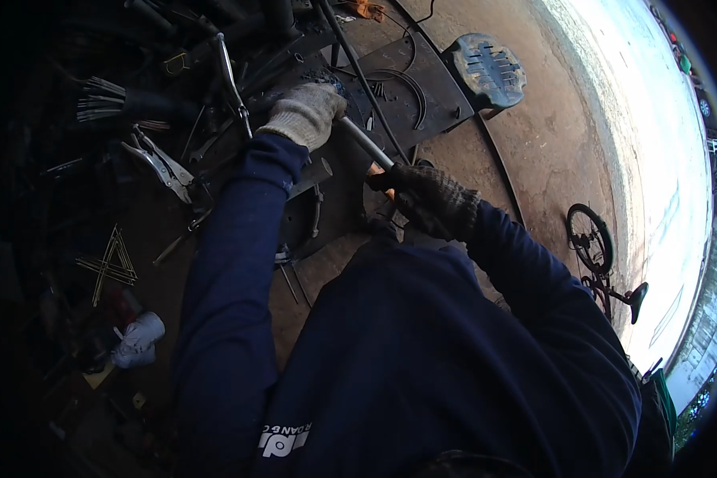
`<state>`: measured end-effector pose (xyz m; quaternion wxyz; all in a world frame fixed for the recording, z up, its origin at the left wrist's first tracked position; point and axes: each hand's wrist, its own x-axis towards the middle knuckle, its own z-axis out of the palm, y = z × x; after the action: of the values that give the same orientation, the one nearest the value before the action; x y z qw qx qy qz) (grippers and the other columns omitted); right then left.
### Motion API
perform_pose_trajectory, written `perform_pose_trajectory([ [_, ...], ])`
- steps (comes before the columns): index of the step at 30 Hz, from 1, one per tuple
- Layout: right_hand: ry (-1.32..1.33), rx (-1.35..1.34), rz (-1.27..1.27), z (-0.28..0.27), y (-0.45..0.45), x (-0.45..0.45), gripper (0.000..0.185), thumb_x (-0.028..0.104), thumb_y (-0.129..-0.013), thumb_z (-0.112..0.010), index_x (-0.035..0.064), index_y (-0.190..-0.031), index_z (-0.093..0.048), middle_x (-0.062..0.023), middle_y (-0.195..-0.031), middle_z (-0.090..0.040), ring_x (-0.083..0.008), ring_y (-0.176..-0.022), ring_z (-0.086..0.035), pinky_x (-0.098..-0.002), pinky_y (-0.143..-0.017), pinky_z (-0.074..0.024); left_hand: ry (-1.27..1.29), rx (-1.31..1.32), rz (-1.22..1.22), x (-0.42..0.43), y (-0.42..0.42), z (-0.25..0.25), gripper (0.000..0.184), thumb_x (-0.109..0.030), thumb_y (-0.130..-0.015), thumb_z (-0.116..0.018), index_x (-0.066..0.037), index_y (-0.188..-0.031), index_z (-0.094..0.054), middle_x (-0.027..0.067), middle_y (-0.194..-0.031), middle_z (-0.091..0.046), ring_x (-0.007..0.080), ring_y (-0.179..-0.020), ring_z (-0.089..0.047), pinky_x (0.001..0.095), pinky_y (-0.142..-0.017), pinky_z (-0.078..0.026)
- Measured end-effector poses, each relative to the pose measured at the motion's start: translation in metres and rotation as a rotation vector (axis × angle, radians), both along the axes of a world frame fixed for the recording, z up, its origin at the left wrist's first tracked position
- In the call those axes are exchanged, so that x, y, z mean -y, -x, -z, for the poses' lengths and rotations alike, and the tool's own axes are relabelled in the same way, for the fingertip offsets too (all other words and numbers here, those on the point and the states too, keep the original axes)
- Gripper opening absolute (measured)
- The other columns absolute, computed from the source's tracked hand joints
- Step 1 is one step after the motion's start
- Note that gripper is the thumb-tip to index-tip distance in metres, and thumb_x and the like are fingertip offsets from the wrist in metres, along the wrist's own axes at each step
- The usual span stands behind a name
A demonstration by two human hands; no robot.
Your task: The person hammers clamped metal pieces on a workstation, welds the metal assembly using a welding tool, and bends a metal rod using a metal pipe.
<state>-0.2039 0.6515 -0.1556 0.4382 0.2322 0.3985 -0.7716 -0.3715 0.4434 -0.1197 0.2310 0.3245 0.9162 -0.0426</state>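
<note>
A grey metal tube (366,145) runs slantwise between my two gloved hands. My left hand (307,114), in a light knitted glove, is closed at the tube's upper end; its fingertips are mostly hidden. My right hand (434,197), in a darker, dirtier glove, is wrapped round the lower end. Beyond the left hand lies a dark steel plate (446,92) carrying curved rods and small metal pieces. A thin dark bar (366,84) crosses just past the tube. Below my left wrist is a short wide pipe (311,177).
Locking pliers (163,166) and another long-handled tool (229,76) lie to the left, near a bundle of rods (102,99). A worn plastic stool (486,70) stands beyond the plate. A bicycle (601,255) is at the right. A white container (139,338) sits lower left.
</note>
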Motion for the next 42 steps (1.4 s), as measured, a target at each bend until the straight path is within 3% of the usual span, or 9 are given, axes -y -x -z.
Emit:
perform_pose_trajectory([
  [6,-0.580,-0.182,-0.233,-0.020,0.009,0.015,0.065,0.056,-0.094,-0.063,0.0049,-0.133,-0.059,-0.0135,-0.098,-0.070,-0.0165,-0.073,-0.067,-0.0308,-0.062,-0.0560,0.011,-0.030,0.031,0.000,0.000,0.001,0.027,-0.004,-0.087,-0.059,-0.015,-0.107,-0.074,0.0090,-0.120,-0.066,0.0302,-0.117,-0.062,0.0410,-0.099,-0.052],
  [12,-0.484,-0.152,-0.113,-0.024,0.003,0.017,0.055,0.046,-0.097,-0.063,0.0047,-0.133,-0.059,-0.0033,-0.082,-0.060,-0.0101,-0.059,-0.055,-0.0281,-0.050,-0.0463,0.028,-0.017,0.026,0.000,0.001,0.001,0.028,-0.004,-0.087,-0.058,-0.015,-0.107,-0.074,0.0085,-0.120,-0.066,0.0300,-0.117,-0.062,0.0409,-0.099,-0.052],
  [16,-0.454,-0.214,-0.200,-0.008,0.002,0.015,0.053,0.043,-0.096,-0.063,0.0056,-0.133,-0.058,-0.0109,-0.092,-0.066,-0.0150,-0.074,-0.066,-0.0292,-0.061,-0.0549,0.043,-0.023,0.069,0.001,0.004,0.002,0.032,-0.006,-0.088,-0.063,-0.019,-0.116,-0.072,0.0072,-0.124,-0.066,0.0301,-0.118,-0.063,0.0411,-0.098,-0.055],
  [19,-0.433,-1.035,-0.302,0.032,-0.007,0.000,0.047,0.034,-0.098,-0.061,0.0065,-0.136,-0.056,-0.0026,-0.078,-0.058,-0.0104,-0.059,-0.059,-0.0258,-0.050,-0.0486,0.062,-0.001,0.038,0.000,0.005,0.002,0.033,-0.005,-0.088,-0.062,-0.019,-0.116,-0.072,0.0073,-0.125,-0.065,0.0298,-0.119,-0.063,0.0409,-0.098,-0.055],
  [25,-0.569,-1.264,-0.239,0.025,-0.010,0.000,0.041,0.030,-0.099,-0.057,0.0080,-0.134,-0.057,0.0035,-0.064,-0.048,-0.0089,-0.044,-0.049,-0.0256,-0.038,-0.0381,0.056,0.003,0.060,-0.001,0.005,-0.001,0.034,-0.004,-0.088,-0.063,-0.019,-0.117,-0.071,0.0078,-0.125,-0.065,0.0299,-0.120,-0.063,0.0410,-0.099,-0.055],
  [28,-0.405,-0.800,-0.336,0.022,-0.009,-0.004,0.045,-0.004,-0.094,-0.049,0.0044,-0.137,-0.058,-0.0063,-0.090,-0.061,-0.0135,-0.069,-0.059,-0.0277,-0.059,-0.0485,0.037,0.001,0.039,0.000,0.004,0.000,0.034,-0.004,-0.088,-0.062,-0.019,-0.117,-0.071,0.0078,-0.126,-0.065,0.0297,-0.121,-0.062,0.0410,-0.100,-0.054],
  [34,-0.441,-1.024,-0.315,0.027,-0.013,0.006,0.038,0.020,-0.102,-0.054,0.0044,-0.136,-0.054,-0.0014,-0.078,-0.057,-0.0108,-0.068,-0.062,-0.0265,-0.061,-0.0521,0.078,0.013,0.039,-0.002,0.002,-0.004,0.032,-0.006,-0.090,-0.062,-0.019,-0.118,-0.071,0.0071,-0.126,-0.064,0.0295,-0.121,-0.061,0.0411,-0.099,-0.054],
  [36,-0.183,-0.415,-0.196,0.018,-0.013,0.010,0.037,0.023,-0.102,-0.057,0.0067,-0.135,-0.056,-0.0032,-0.085,-0.060,-0.0125,-0.077,-0.064,-0.0297,-0.068,-0.0542,0.065,-0.002,0.058,-0.001,0.002,-0.002,0.032,-0.007,-0.090,-0.062,-0.019,-0.118,-0.071,0.0071,-0.125,-0.065,0.0296,-0.121,-0.062,0.0411,-0.098,-0.055],
  [42,0.055,-0.059,0.210,0.020,-0.027,0.033,0.050,0.024,-0.100,-0.063,0.0080,-0.144,-0.047,-0.0073,-0.104,-0.062,-0.0193,-0.084,-0.065,-0.0348,-0.076,-0.0568,0.096,0.008,0.098,-0.002,0.006,0.000,0.029,-0.009,-0.091,-0.061,-0.020,-0.116,-0.071,0.0066,-0.122,-0.066,0.0293,-0.118,-0.064,0.0411,-0.096,-0.056],
])
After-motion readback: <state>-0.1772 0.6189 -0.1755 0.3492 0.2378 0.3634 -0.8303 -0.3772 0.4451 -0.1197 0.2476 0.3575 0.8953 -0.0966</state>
